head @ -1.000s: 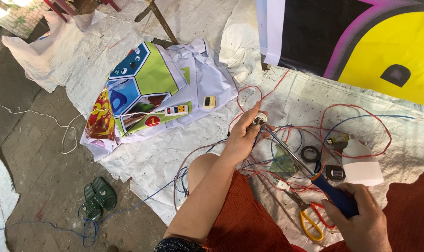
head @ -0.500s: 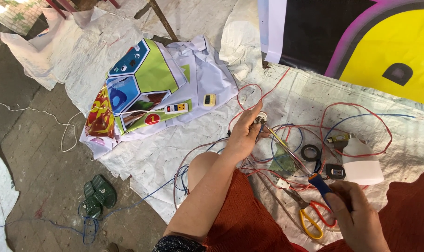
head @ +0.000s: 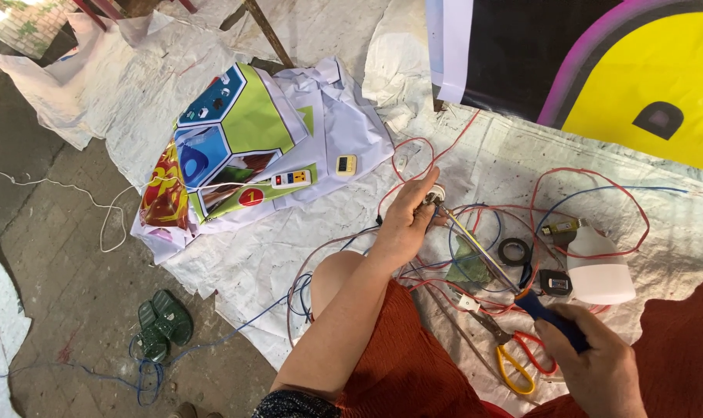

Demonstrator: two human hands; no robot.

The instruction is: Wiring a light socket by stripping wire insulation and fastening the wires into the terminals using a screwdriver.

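The left hand [head: 404,224] pinched a small white fitting [head: 435,193] with closed fingers, above the tangled red and blue wires [head: 475,232] on the white sheet [head: 289,255]. The right hand [head: 599,364] gripped the blue handle of a long screwdriver [head: 483,251], its tip touching the fitting. Scissors [head: 510,352] lay just beside the right hand.

Blue-handled screwdriver [head: 556,319], red and blue wires [head: 583,182] — yellow-handled scissors [head: 514,364].
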